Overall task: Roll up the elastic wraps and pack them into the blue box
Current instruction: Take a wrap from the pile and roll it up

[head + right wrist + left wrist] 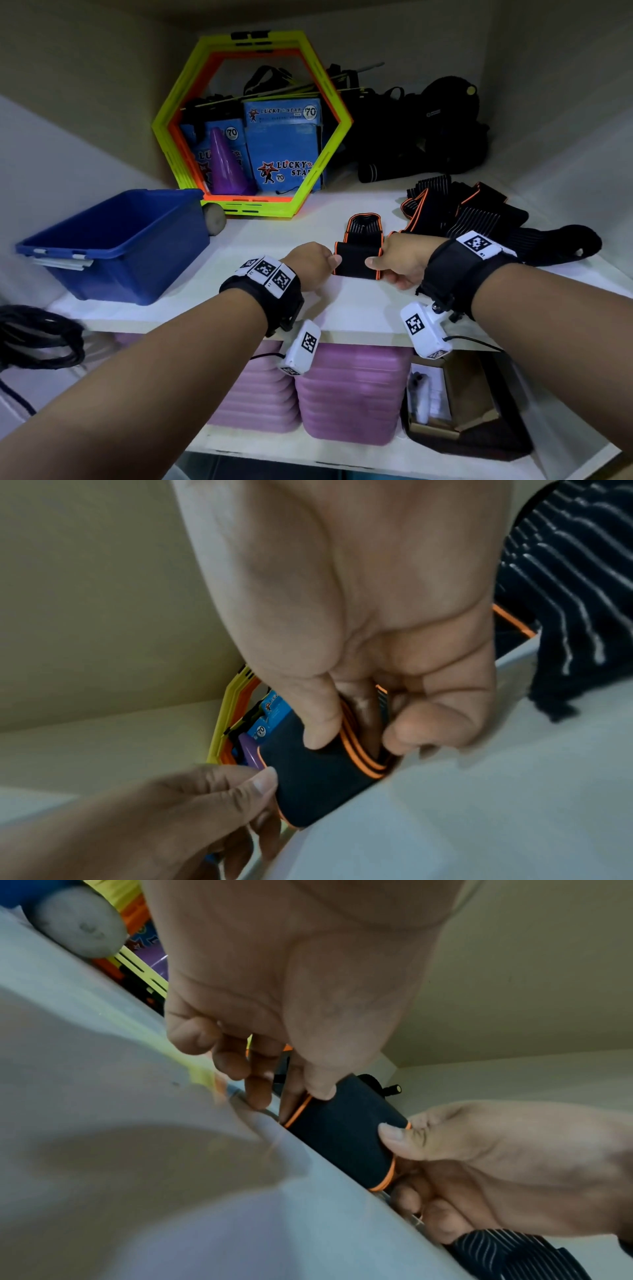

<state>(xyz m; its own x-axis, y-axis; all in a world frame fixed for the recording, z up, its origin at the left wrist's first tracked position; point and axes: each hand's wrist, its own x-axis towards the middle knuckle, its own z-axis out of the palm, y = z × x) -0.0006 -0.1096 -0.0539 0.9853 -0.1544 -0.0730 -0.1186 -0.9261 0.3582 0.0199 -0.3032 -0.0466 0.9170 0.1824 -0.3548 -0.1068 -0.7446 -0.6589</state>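
A black elastic wrap with orange edging [358,258] [342,1131] [318,780] lies partly rolled on the white shelf [239,294], its loose end stretching away from me. My left hand [310,265] [291,1053] pinches the roll's left end, thumb on top. On the roll's right end my right hand [399,265] [359,696] pinches with its thumb and curled fingers. More black and orange wraps [455,209] are piled at the right. The blue box [116,243] stands open at the left; nothing shows inside it.
A yellow and orange hexagon frame [251,123] leans at the back, with blue cartons [284,147] and a purple cone [224,162] behind it. Black straps [421,130] fill the back right corner. A grey ball [215,219] sits beside the box. Pink containers [349,394] sit on the shelf below.
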